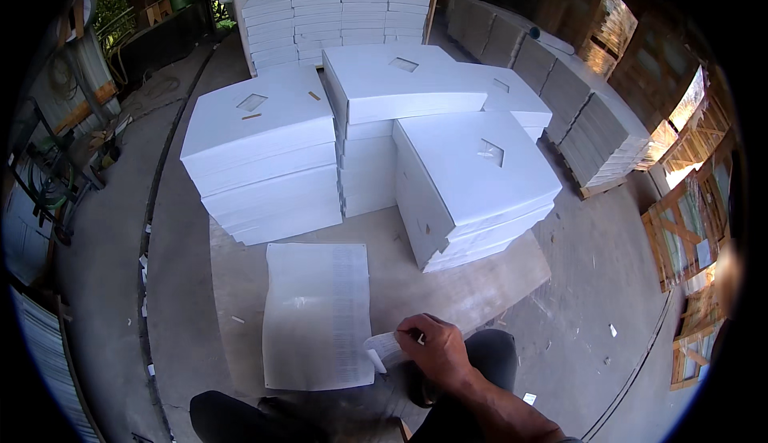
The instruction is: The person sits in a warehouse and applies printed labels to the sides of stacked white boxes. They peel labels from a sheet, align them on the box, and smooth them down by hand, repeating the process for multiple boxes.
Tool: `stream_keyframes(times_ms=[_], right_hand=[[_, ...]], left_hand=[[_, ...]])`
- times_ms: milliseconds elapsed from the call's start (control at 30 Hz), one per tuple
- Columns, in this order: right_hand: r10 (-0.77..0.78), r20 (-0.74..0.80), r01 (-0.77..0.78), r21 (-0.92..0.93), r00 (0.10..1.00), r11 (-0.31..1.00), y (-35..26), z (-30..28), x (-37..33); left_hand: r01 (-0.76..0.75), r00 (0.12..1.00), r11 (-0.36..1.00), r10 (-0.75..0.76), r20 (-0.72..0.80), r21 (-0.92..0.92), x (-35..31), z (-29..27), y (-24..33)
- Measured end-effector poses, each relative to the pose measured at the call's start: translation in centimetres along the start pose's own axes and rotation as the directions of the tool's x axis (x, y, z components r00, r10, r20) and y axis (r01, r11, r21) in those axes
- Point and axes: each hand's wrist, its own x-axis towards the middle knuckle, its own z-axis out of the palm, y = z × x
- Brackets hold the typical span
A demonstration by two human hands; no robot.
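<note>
My right hand (436, 349) is at the lower middle, above my knee, with its fingers closed in a pinch. They grip a white curled paper strip (381, 349), whose loose end hangs down to the left. Close beside it, a pale, flat rectangular sheet (312, 323) lies with faint rows of print along its right side. The sheet's lower right corner is near the strip. My left hand does not show.
Stacks of flat white boxes with diamond-shaped cut-outs stand ahead: left stack (272, 151), middle stack (400, 83), right stack (488, 171). They rest around a brown board (480, 279). More boxes (336, 15) are piled behind. Wooden crates (680, 231) line the right.
</note>
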Motion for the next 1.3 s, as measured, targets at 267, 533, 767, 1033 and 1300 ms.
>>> stream_keyframes(times_ms=[267,533,767,1033,1300], right_hand=[[-0.120,-0.046,0.119,-0.018,0.992,0.993,-0.4,2.8,-1.7],[-0.108,-0.219,0.106,-0.018,0.970,0.994,0.2,1.1,-6.2],[-0.138,-0.274,0.120,-0.082,0.952,0.989,-3.0,-4.2,-9.6],[-0.337,-0.112,0.289,-0.309,0.935,0.906,-13.2,-6.8,-7.3],[-0.331,0.032,0.329,-0.236,0.943,0.914,-18.5,-2.2,-0.9]], left_hand=[[-0.098,0.995,0.982,0.096,-0.019,-0.162,-10.6,-3.7,3.9],[-0.182,0.983,0.940,0.176,-0.047,-0.289,-19.6,-5.4,5.0],[-0.242,0.970,0.882,0.212,-0.118,-0.405,-24.8,-8.5,2.7],[-0.274,0.931,0.817,0.094,-0.353,-0.507,-27.6,-15.2,-4.9],[-0.504,0.767,0.762,0.179,-0.616,-0.406,-26.7,-19.1,-4.9]])
